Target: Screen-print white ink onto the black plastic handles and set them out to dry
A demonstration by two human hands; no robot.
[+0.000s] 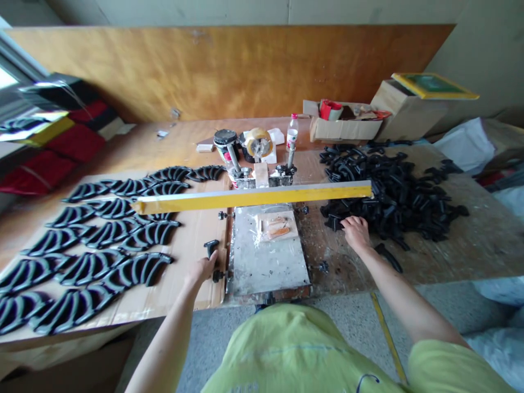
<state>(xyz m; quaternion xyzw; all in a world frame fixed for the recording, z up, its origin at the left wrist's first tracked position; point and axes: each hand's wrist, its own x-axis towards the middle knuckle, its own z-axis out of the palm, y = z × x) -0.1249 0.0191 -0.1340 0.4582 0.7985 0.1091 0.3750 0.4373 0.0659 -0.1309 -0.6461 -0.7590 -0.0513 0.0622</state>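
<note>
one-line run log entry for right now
left hand: holds black handle part | right hand: at edge of black parts pile | metal plate: between hands

Bright daylight, upper left (window, apparently) | soft shadows | edges stretched, blurred

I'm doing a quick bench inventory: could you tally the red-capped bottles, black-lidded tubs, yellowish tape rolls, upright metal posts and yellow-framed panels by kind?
Red-capped bottle: 1
Black-lidded tub: 1
Yellowish tape roll: 1
Upright metal posts: 2
Yellow-framed panel: 1
Total: 6
</note>
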